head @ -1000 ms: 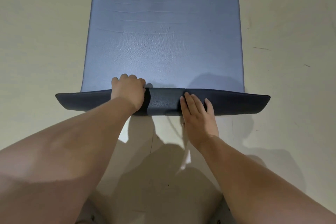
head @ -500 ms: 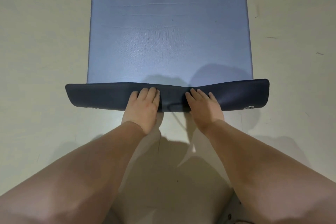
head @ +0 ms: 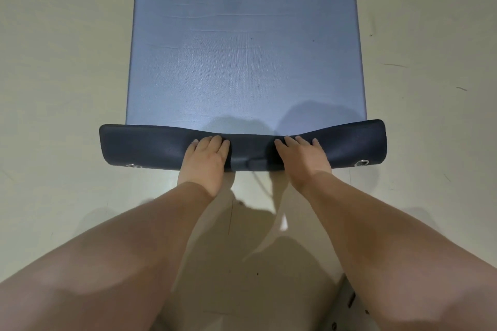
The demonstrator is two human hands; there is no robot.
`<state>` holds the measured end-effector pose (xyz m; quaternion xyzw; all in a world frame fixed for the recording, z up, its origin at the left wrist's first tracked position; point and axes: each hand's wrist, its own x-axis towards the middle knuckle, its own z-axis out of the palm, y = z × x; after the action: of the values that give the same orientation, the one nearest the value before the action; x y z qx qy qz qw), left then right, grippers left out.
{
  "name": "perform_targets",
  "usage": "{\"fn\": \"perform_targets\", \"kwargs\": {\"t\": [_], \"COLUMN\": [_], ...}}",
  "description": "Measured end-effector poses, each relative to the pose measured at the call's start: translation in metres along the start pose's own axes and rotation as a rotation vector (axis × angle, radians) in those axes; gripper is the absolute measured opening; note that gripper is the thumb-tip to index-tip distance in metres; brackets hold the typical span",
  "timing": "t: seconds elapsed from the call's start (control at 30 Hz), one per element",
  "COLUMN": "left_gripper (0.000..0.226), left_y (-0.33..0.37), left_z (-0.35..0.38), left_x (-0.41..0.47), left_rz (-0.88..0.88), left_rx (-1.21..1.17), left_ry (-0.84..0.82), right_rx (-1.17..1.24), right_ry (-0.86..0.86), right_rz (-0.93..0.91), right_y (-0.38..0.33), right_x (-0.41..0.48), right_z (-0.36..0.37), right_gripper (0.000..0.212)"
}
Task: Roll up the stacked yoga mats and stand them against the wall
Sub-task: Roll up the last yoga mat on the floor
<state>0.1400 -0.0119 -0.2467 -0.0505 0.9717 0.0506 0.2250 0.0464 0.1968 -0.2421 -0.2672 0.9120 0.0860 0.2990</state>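
The left hand [head: 205, 156], curled over the rolled near end of the mat [head: 242, 48] a second ago, now presses flat like the right hand [head: 301, 157], fingers seemingly straight.

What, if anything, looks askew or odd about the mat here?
The folded-over near end of the mat is uneven: it dips in the middle, where the left hand and right hand press it, while both outer ends flare higher. Nothing looks torn or spilled.

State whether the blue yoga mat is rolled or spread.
Mostly spread: the blue yoga mat lies flat, only its near end turned over under the left hand and right hand.
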Motion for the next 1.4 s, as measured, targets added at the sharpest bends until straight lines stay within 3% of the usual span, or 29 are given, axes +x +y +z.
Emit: {"fn": "perform_targets", "kwargs": {"t": [0.17,0.37,0.53,0.63,0.7,0.87,1.0,1.13,1.3,1.4], "left_gripper": [0.074,0.055,0.015,0.022,0.015,0.031,0.027,0.03,0.023,0.028], "left_y": [0.003,0.004,-0.019,-0.026,-0.029,-0.031,-0.031,-0.03,-0.023,-0.019], "left_z": [0.004,-0.009,-0.044,-0.061,-0.063,-0.056,-0.045,-0.045,-0.042,-0.042], "left_x": [-0.002,0.01,0.021,0.022,0.022,0.022,0.028,0.042,0.052,0.052], "left_rz": [-0.027,-0.045,0.096,0.095,0.039,-0.021,-0.08,-0.133,-0.222,-0.272], "left_rx": [0.053,0.043,-0.249,-0.33,-0.414,-0.582,-0.664,-0.648,-0.391,-0.216], "left_ry": [-0.038,-0.111,-0.304,-0.478,-0.581,-0.656,-0.557,-0.43,-0.303,-0.203], "right_rx": [-0.003,0.019,0.193,0.237,0.29,0.369,0.513,0.658,0.291,0.081], "right_ry": [-0.049,-0.1,-0.165,-0.343,-0.452,-0.48,-0.365,-0.129,0.323,0.564], "right_rz": [-0.027,-0.057,-0.1,-0.128,-0.122,-0.109,-0.051,0.043,0.029,-0.076], "right_y": [0.0,0.005,0.018,0.028,0.033,0.038,0.043,0.045,0.016,-0.009], "right_x": [-0.001,-0.004,-0.002,0.007,0.009,0.006,0.002,-0.003,-0.014,-0.026], "right_z": [-0.005,-0.023,-0.04,-0.059,-0.063,-0.054,-0.045,-0.035,-0.023,-0.003], "right_gripper": [0.064,0.04,0.039,0.046,0.048,0.052,0.056,0.058,0.05,0.046]}}
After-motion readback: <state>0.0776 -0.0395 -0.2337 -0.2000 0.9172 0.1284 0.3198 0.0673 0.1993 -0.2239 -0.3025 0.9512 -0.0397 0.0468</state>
